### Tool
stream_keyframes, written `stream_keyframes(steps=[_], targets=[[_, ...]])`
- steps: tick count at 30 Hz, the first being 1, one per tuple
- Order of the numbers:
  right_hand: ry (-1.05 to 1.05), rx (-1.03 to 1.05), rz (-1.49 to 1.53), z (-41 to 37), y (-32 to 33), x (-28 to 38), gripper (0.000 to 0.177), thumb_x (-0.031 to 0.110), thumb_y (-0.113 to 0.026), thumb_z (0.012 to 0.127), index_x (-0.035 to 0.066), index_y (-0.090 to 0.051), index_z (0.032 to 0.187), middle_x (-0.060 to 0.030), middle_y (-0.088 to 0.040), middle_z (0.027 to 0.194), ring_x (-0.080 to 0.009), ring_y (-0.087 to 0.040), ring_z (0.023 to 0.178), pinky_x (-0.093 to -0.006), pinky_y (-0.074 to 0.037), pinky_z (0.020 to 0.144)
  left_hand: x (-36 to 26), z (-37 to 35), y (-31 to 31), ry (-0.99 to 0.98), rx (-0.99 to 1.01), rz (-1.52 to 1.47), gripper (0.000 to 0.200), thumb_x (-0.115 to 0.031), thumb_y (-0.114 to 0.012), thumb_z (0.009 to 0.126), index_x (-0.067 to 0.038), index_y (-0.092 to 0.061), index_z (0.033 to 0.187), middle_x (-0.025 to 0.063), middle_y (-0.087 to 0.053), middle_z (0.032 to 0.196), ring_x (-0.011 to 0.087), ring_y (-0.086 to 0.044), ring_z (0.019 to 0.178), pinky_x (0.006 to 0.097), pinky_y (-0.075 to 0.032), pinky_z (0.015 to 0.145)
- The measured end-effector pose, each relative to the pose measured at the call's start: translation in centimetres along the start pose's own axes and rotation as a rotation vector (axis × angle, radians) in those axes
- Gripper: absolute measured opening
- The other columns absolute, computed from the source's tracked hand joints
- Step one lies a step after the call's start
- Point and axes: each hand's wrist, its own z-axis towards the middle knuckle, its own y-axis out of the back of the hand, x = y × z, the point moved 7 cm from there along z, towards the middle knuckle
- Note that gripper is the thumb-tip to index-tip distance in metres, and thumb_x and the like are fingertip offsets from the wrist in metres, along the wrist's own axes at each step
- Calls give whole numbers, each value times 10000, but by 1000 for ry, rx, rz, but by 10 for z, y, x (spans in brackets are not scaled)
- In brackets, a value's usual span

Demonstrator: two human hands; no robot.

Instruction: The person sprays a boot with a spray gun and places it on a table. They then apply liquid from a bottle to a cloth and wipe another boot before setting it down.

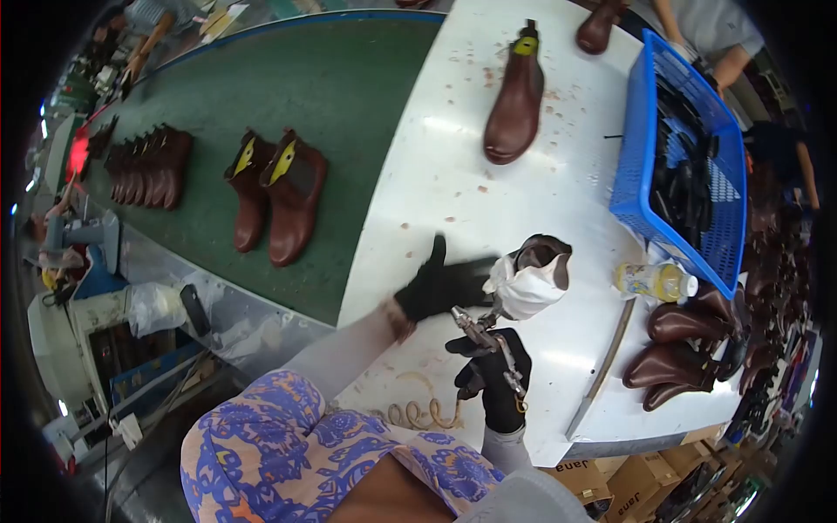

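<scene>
My left hand [445, 283], in a black glove, reaches over the white tabletop with its thumb raised apart and its fingers stretched out. Their tips meet a brown boot [551, 253] wrapped in a white cover [523, 292], the boot's dark opening facing up. Black-gloved too, my right hand [501, 375] is closed around a metal spray gun [478, 329]. The gun's nozzle points up and left, just below the covered boot and close to my left hand. A coiled amber hose [423, 411] lies below and left of the gun.
A brown boot [516, 109] lies farther up the white table [427, 192]. To the right are a blue basket [635, 179] of black items, a bottle of yellow liquid [658, 281] and brown boots [667, 366]. More boots [296, 200] stand on the green belt [357, 105]. Other people work beyond.
</scene>
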Motion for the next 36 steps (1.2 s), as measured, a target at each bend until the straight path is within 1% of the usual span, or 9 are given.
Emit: stream_keyframes(steps=[5,9,11,13,14,18,27,33,36], targets=[[-10,13,-49,7,-21,7,329,293,-599,850,-14,-505,922,-193,-668,854,-168,-595,464,-245,-467,374,-32,-124,53,-438,-553,604,606,-469,-439,947,31,-428,1291,208,-599,1075,298,-613,925,406,-483,861],[-52,70,-116,6,-42,12,333,297,-604,853,-13,-508,928,-185,-669,857,-165,-592,462,-238,-463,375,-145,-228,-49,-1366,-1670,1779,301,-346,-617,870,-44,-612,880,62,-596,731,179,-556,628,340,-482,615],[-49,153,-129,4,-53,14,236,204,-551,881,-14,-491,946,-179,-674,919,-126,-584,468,-216,-451,413,-210,-259,36,-719,-1933,1737,255,-300,-661,808,-107,-621,970,78,-620,808,194,-592,755,347,-483,718],[-27,180,-143,-1,-61,13,226,199,-547,883,-10,-494,950,-177,-674,916,-121,-582,471,-214,-446,411,-256,-264,149,411,-1758,1406,335,-254,-704,746,-171,-630,1061,95,-645,885,208,-629,882,353,-485,820],[-15,199,-135,-4,-67,15,230,202,-549,883,-10,-496,956,-175,-674,914,-121,-583,473,-213,-444,411,-279,-261,140,395,-1755,1403,335,-254,-704,746,-171,-630,1061,95,-645,885,208,-629,882,353,-485,820],[50,248,-148,-15,-82,28,240,207,-555,882,-7,-502,977,-165,-676,910,-114,-587,481,-206,-440,408,-353,-210,10,-1279,-1036,1645,602,-287,-762,683,-57,-549,1197,93,-603,1140,219,-574,1075,326,-443,926],[115,402,-284,-60,-149,32,378,323,-604,849,-22,-503,967,-192,-664,880,-130,-564,456,-200,-413,371,-146,-348,-48,-1092,-487,743,577,-199,-669,803,-40,-429,1303,69,-541,1225,203,-561,1080,321,-455,949],[190,752,-421,-122,-222,15,397,346,-595,839,-26,-524,956,-168,-663,858,-91,-547,458,-188,-387,385,1,-516,6,-1362,-1153,1132,429,-253,-552,916,-53,-458,1284,69,-558,1217,191,-544,1095,325,-437,965],[276,986,-560,-164,-261,-3,361,318,-589,850,-17,-546,979,-126,-657,826,-72,-531,472,-186,-366,404,39,-588,76,-1624,-553,830,392,-276,-485,960,-69,-464,1291,75,-549,1238,197,-538,1106,331,-418,987]])
